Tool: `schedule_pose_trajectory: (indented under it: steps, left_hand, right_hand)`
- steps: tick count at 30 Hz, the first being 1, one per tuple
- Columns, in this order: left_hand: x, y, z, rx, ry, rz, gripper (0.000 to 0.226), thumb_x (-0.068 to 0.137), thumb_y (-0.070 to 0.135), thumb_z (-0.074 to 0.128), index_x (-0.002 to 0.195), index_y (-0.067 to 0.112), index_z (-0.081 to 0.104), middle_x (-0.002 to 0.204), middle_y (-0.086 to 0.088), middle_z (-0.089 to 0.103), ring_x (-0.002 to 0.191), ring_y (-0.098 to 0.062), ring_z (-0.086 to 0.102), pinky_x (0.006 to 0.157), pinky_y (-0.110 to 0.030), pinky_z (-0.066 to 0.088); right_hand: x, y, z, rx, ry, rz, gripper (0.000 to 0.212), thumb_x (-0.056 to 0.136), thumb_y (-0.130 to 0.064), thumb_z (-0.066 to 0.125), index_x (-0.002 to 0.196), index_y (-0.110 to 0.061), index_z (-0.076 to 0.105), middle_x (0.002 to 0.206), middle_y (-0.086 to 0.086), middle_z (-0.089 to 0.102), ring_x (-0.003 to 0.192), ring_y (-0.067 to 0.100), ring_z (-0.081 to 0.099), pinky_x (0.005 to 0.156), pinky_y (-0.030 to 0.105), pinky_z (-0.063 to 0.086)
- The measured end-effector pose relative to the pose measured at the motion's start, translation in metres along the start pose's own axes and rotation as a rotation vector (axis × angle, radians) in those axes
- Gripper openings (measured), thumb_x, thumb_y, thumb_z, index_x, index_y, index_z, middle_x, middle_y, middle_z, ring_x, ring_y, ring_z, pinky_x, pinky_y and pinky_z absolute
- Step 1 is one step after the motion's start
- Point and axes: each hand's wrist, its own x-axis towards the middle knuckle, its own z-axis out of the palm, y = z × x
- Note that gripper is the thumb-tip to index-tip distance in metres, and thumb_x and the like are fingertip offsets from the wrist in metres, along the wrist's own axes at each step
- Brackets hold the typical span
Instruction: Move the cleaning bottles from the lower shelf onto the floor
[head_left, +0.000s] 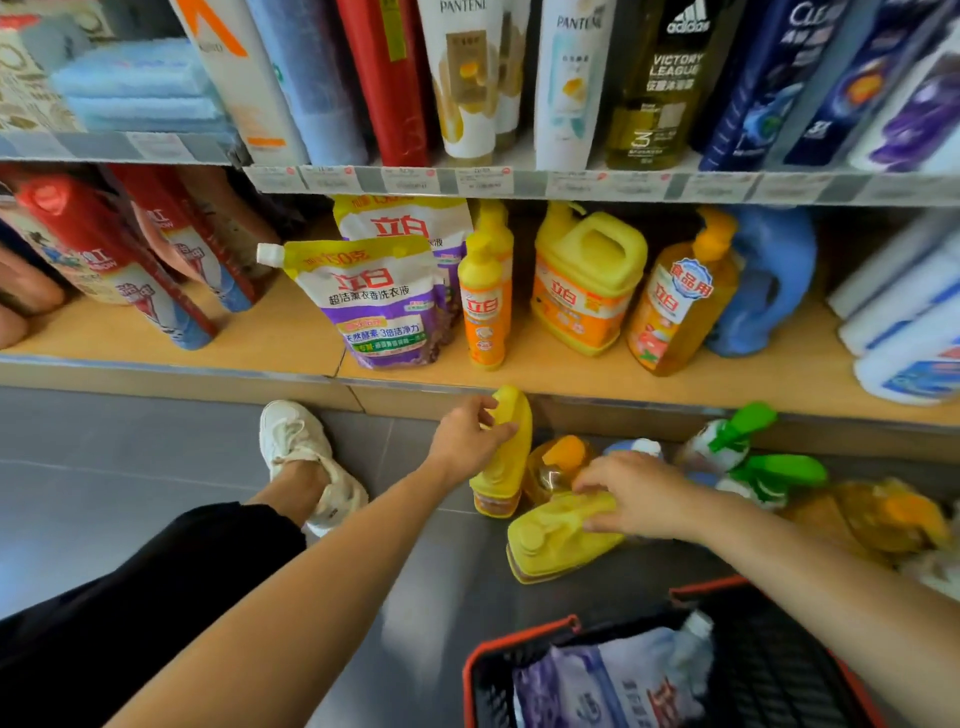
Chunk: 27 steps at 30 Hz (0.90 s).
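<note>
Two hands (467, 436) (636, 493), two yellow floor bottles (508, 462) (553, 543), two green-trigger sprayers (740, 423) (782, 470), two shelf pouches (379, 301) (405, 221), one basket (769, 654).

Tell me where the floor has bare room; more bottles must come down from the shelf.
Bare floor lies between the white shoe and the upright yellow bottle, running down to the basket. Right of the lying yellow jug it is crowded with green-capped sprays and orange-capped bottles.

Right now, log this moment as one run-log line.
left hand: grips upright yellow bottle at floor | right hand: holds lying yellow bottle on floor | lower shelf: yellow jug not yet moved
</note>
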Motion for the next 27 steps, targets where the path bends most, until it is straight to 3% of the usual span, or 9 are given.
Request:
schedule_pose_trajectory:
  steps: [4, 6, 8, 13, 15, 18, 22, 25, 27]
  left_hand:
    - [0.018, 0.003, 0.014, -0.005, -0.053, -0.107, 0.057, 0.091, 0.042, 0.072, 0.136, 0.009, 0.058, 0.127, -0.007, 0.065, 0.115, -0.027, 0.062, 0.096, -0.044, 0.054]
    - [0.023, 0.003, 0.012, -0.074, -0.068, -0.156, 0.052, 0.092, 0.035, 0.073, 0.131, 0.003, 0.061, 0.115, -0.005, 0.065, 0.111, -0.03, 0.063, 0.089, -0.038, 0.054]
    - [0.022, 0.003, 0.004, -0.09, -0.081, -0.172, 0.036, 0.092, 0.029, 0.073, 0.112, -0.001, 0.066, 0.096, -0.006, 0.059, 0.097, -0.028, 0.059, 0.077, -0.036, 0.046]
    - [-0.005, 0.002, -0.033, -0.073, -0.11, -0.129, 0.017, 0.096, 0.028, 0.067, 0.09, 0.012, 0.071, 0.096, -0.004, 0.064, 0.092, -0.019, 0.056, 0.076, -0.034, 0.045]
    - [-0.016, 0.009, -0.054, -0.083, -0.096, -0.087, 0.012, 0.096, 0.03, 0.067, 0.089, 0.021, 0.069, 0.096, 0.0, 0.066, 0.093, -0.017, 0.057, 0.075, -0.032, 0.046]
    - [-0.03, 0.021, -0.088, -0.099, -0.061, 0.003, 0.009, 0.095, 0.029, 0.069, 0.094, 0.02, 0.068, 0.099, -0.003, 0.069, 0.096, -0.021, 0.062, 0.081, -0.036, 0.049]
    - [-0.047, 0.034, -0.126, -0.086, 0.0, 0.078, 0.012, 0.093, 0.029, 0.073, 0.093, 0.017, 0.07, 0.098, -0.004, 0.072, 0.096, -0.023, 0.065, 0.085, -0.045, 0.052]
    - [-0.063, 0.046, -0.145, -0.068, 0.034, 0.116, 0.019, 0.088, 0.035, 0.076, 0.097, 0.019, 0.072, 0.104, -0.006, 0.073, 0.102, -0.028, 0.067, 0.091, -0.052, 0.055]
    - [-0.073, 0.056, -0.153, -0.038, 0.055, 0.164, 0.024, 0.082, 0.042, 0.075, 0.094, 0.021, 0.072, 0.1, -0.007, 0.073, 0.098, -0.027, 0.067, 0.088, -0.051, 0.055]
  right_hand:
    - [-0.003, -0.002, 0.026, -0.13, -0.053, -0.008, 0.051, 0.088, -0.048, 0.07, 0.132, -0.025, 0.058, 0.126, -0.001, 0.059, 0.121, 0.022, 0.048, 0.097, 0.04, 0.039]
    - [-0.003, -0.005, 0.03, -0.127, -0.012, -0.019, 0.042, 0.091, -0.045, 0.068, 0.125, -0.023, 0.059, 0.124, -0.001, 0.061, 0.117, 0.024, 0.05, 0.091, 0.037, 0.032]
    - [-0.005, -0.005, 0.03, -0.105, 0.011, -0.012, 0.033, 0.092, -0.043, 0.067, 0.114, -0.02, 0.061, 0.116, 0.001, 0.064, 0.108, 0.027, 0.051, 0.08, 0.034, 0.027]
    - [-0.013, -0.013, 0.035, 0.046, 0.043, -0.052, 0.03, 0.092, -0.039, 0.069, 0.116, -0.021, 0.065, 0.121, -0.003, 0.063, 0.11, 0.027, 0.049, 0.091, 0.038, 0.041]
    - [-0.017, -0.022, 0.03, 0.099, 0.047, -0.104, 0.026, 0.092, -0.037, 0.069, 0.108, -0.018, 0.066, 0.111, -0.003, 0.062, 0.105, 0.025, 0.051, 0.091, 0.04, 0.042]
    - [-0.027, -0.033, -0.001, 0.186, 0.11, -0.152, 0.028, 0.091, -0.037, 0.07, 0.105, -0.013, 0.067, 0.099, -0.001, 0.061, 0.096, 0.02, 0.056, 0.087, 0.04, 0.043]
    - [-0.05, -0.04, -0.075, 0.412, 0.35, -0.143, 0.016, 0.086, -0.034, 0.077, 0.095, -0.023, 0.073, 0.089, -0.011, 0.07, 0.084, 0.001, 0.062, 0.072, 0.019, 0.046]
    - [-0.065, -0.045, -0.14, 0.541, 0.479, -0.148, 0.02, 0.083, -0.04, 0.077, 0.094, -0.024, 0.075, 0.089, -0.008, 0.074, 0.085, 0.004, 0.068, 0.075, 0.027, 0.054]
    - [-0.068, -0.046, -0.177, 0.572, 0.576, -0.146, 0.024, 0.081, -0.043, 0.075, 0.094, -0.023, 0.076, 0.089, -0.005, 0.075, 0.086, 0.01, 0.07, 0.077, 0.037, 0.055]
